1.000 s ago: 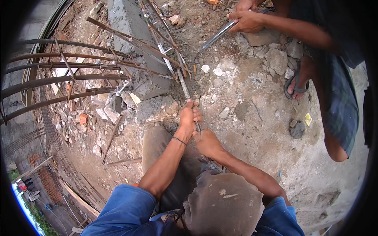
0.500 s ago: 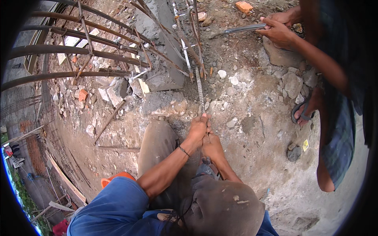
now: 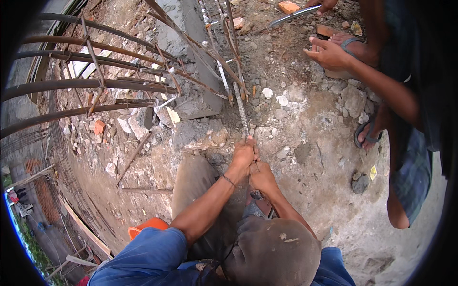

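Observation:
My left hand (image 3: pixel 244 152) is closed round a ribbed steel bar (image 3: pixel 242 112), in front of my knees. Just below it, my right hand (image 3: pixel 262 178) is closed on the same bar, the two hands almost touching. From my fists the bar runs away toward the foot of several upright rods (image 3: pixel 230 52) beside a grey concrete block. Its dark near end (image 3: pixel 256 194) sticks out under my right hand. At the far right a co-worker holds a slim grey metal tool (image 3: pixel 291 17) in one hand; that person's other hand (image 3: pixel 329 53) is open and empty.
A cage of bent steel rods (image 3: pixel 95 86) reaches in from the left to the concrete block (image 3: pixel 188 71). Rubble and stones (image 3: pixel 353 102) lie over the dirt. The co-worker's sandalled foot (image 3: pixel 368 134) stands at the right. An orange object (image 3: pixel 148 226) lies beside my left arm.
The co-worker's hands have come apart: one has moved up and away with the grey tool, the other now stretches open. My hands keep their grip on the bar; the view has shifted slightly.

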`<move>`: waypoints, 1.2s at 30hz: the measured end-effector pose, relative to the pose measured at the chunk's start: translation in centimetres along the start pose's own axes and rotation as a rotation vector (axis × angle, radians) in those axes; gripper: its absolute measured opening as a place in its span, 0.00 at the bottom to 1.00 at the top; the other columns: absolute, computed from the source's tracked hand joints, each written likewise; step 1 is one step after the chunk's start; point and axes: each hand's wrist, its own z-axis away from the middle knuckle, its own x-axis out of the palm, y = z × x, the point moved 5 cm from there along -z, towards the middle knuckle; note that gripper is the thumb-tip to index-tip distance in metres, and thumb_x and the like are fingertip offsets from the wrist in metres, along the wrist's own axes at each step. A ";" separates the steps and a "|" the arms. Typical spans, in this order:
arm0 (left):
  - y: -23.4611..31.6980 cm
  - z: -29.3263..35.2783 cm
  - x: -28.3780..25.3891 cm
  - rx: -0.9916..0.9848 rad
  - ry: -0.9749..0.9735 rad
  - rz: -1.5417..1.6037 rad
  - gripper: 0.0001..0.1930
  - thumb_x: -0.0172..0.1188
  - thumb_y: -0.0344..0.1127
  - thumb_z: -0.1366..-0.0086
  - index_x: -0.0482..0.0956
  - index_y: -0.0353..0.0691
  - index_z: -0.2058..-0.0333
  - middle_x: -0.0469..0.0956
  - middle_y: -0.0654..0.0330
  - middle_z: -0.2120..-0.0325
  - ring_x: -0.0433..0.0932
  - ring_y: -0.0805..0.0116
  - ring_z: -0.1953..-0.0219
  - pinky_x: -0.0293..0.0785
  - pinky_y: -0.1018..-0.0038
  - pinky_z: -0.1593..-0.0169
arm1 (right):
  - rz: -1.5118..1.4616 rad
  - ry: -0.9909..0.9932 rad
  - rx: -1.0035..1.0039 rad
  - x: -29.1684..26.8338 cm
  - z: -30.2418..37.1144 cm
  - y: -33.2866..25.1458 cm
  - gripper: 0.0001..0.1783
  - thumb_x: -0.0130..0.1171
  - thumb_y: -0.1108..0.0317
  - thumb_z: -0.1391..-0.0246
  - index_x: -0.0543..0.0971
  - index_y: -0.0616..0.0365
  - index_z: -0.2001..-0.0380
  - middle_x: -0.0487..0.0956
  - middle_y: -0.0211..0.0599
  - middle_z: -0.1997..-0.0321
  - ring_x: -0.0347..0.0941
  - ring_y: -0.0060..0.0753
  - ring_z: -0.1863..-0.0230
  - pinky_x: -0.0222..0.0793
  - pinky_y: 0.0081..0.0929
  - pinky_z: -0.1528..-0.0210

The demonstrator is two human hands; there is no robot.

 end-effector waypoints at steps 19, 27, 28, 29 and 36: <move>0.9 -0.2 1.9 0.211 -0.005 0.083 0.17 0.45 0.48 0.20 0.68 0.39 0.62 0.66 0.64 0.80 0.62 0.74 0.83 0.69 0.70 0.76 | 0.318 0.073 -0.306 -2.5 0.0 -1.1 0.19 0.48 0.64 0.34 0.78 0.70 0.70 0.78 0.67 0.67 0.76 0.73 0.63 0.70 0.57 0.59; -0.1 4.4 3.4 -0.031 0.032 0.253 0.14 0.43 0.44 0.20 0.69 0.37 0.55 0.69 0.62 0.76 0.66 0.73 0.80 0.73 0.70 0.73 | -0.111 -0.239 0.150 -4.7 4.0 -1.7 0.22 0.46 0.60 0.29 0.75 0.69 0.71 0.75 0.43 0.80 0.73 0.38 0.79 0.69 0.38 0.72; -0.6 5.5 3.9 -0.050 0.031 0.240 0.14 0.43 0.43 0.20 0.69 0.37 0.54 0.70 0.61 0.76 0.68 0.72 0.79 0.73 0.69 0.72 | -0.200 -0.283 0.221 -5.2 5.1 -1.5 0.23 0.45 0.60 0.29 0.75 0.68 0.73 0.74 0.39 0.82 0.71 0.32 0.81 0.68 0.34 0.74; -1.9 6.7 4.5 -0.049 -0.021 0.265 0.14 0.43 0.43 0.20 0.69 0.37 0.54 0.70 0.61 0.75 0.69 0.70 0.78 0.74 0.69 0.71 | -0.212 -0.287 0.266 -6.2 6.8 -1.6 0.23 0.45 0.60 0.28 0.74 0.67 0.74 0.73 0.38 0.83 0.69 0.31 0.82 0.66 0.33 0.76; -1.6 4.6 8.2 -0.081 -0.261 0.508 0.12 0.43 0.41 0.20 0.66 0.37 0.51 0.73 0.57 0.68 0.75 0.63 0.72 0.78 0.64 0.67 | 0.256 -0.287 0.111 -12.2 4.7 -5.2 0.24 0.47 0.60 0.29 0.74 0.63 0.79 0.70 0.29 0.86 0.62 0.24 0.86 0.58 0.27 0.80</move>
